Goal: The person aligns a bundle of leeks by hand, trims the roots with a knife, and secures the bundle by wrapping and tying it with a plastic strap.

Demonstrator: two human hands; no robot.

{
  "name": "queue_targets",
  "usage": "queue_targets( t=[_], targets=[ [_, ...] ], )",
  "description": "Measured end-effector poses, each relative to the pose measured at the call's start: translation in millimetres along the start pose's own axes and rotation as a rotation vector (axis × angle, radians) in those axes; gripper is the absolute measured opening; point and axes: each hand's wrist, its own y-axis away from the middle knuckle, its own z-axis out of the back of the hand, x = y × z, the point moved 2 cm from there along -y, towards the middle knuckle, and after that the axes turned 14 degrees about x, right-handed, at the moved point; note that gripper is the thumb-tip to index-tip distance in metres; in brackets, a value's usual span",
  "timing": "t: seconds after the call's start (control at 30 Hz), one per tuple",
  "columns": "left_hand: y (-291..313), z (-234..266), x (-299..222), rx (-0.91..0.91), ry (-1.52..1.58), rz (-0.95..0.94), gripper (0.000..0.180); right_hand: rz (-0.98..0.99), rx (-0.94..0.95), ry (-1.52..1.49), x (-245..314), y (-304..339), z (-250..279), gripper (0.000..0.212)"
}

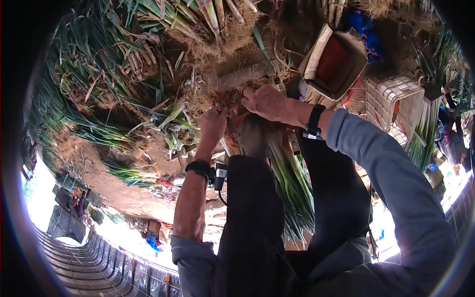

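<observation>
My left hand (213,124) is closed in a pinch beside my left knee. To its right and slightly farther off, my right hand (269,103) has its fingers pinched together too. A thin red string (234,107) runs in the small gap between them, both hands gripping it; its ends cannot be made out. Under and between my legs lies a bundle of leeks (289,183), its green leaves spreading back toward me. My knees and hands hide the bundle's upper part. Tangled pale roots (200,99) lie just past my hands.
Loose leeks (94,59) are heaped at the left, with more rooted stalks (213,22) ahead. An open cardboard box (316,54) and a white plastic crate (391,106) stand at the right. Blue material (363,34) lies behind the box. Bare soil (94,163) shows at the left.
</observation>
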Motion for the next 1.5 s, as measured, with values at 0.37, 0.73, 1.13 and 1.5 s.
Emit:
queue_targets(
  t=[0.37, 0.73, 1.13, 1.5],
  targets=[
    [38, 83, -33, 0.043, 0.731, 0.175, 0.03, -0.578, -0.107, -0.621, -32, 107, 28, 0.024],
    [92, 209, -295, 0.039, 0.604, -0.259, 0.027, -0.676, -0.159, -0.778, -24, 183, 32, 0.026],
    [64, 79, -302, 0.181, -0.342, -0.231, 0.037, -0.814, -0.23, -1.074, -24, 182, 25, 0.029],
    [51, -72, -152, 0.135, -0.782, -0.568, 0.038, -0.887, -0.539, -1.712, -48, 175, -53, 0.054]
  ],
)
